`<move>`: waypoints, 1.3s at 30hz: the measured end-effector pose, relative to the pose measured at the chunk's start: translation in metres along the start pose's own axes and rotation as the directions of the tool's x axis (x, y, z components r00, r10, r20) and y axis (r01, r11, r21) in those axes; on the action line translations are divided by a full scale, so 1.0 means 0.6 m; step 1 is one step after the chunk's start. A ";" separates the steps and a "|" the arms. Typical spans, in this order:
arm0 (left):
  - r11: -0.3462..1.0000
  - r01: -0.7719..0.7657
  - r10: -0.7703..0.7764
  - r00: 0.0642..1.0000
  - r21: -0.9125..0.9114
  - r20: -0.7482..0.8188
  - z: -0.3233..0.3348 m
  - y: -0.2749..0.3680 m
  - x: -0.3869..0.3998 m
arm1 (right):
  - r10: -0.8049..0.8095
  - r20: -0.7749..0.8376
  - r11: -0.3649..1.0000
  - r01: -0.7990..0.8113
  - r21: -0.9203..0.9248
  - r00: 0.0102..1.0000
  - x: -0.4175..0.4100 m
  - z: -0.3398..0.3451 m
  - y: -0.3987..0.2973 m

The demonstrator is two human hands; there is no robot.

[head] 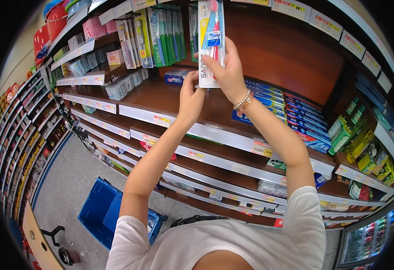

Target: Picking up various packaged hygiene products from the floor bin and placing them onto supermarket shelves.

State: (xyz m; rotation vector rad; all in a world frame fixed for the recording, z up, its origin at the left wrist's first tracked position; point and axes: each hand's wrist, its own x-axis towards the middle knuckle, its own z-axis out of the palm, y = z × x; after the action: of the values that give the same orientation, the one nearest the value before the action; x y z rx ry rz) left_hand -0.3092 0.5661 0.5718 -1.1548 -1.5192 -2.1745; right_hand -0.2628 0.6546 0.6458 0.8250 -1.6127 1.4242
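In my right hand (229, 72) is a blister-packed toothbrush (212, 44) with a pink-red handle, held upright with my thumb across its front. Beaded bracelets circle that wrist. My left hand (192, 96) is at the pack's lower left edge, its fingers bent; the pack partly covers the fingertips, so I cannot tell whether they grip it. Behind, green-backed Darlie toothbrush packs (170, 40) hang in a row, with a yellow toothbrush pack (143, 38) to their left. A Crest toothpaste box (176, 77) lies on the brown shelf (160, 92) just beyond my left hand.
Stacked toothpaste boxes (305, 118) and green mouthwash bottles (345, 128) stand to the right. Small boxes (119, 91) line the left shelf. A blue plastic crate (99, 209) sits on the grey floor (62, 172), near a wooden tabletop (36, 233). A glass-fronted drinks cooler (369, 239) is at lower right.
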 end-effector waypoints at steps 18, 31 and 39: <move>0.855 0.245 -0.308 0.949 -0.457 -0.066 -0.191 0.060 -0.162 | 0.508 0.078 0.814 -0.508 0.281 0.858 -0.176 0.186 0.019; 0.481 0.870 -0.722 0.321 -0.110 -0.613 -0.605 0.037 -0.744 | 0.839 0.527 0.138 -0.990 0.037 0.137 -0.703 0.639 0.177; 0.311 0.844 -0.764 -0.052 -0.438 -0.643 -0.668 0.051 -1.006 | 0.804 0.559 0.078 -0.895 -0.439 -0.204 -0.950 0.756 0.163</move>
State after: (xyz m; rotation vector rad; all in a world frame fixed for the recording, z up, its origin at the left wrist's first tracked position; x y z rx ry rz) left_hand -0.0804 0.0648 0.1008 1.2120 -1.9316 -2.4692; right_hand -0.1572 0.1978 0.0801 0.0523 -3.1824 2.3258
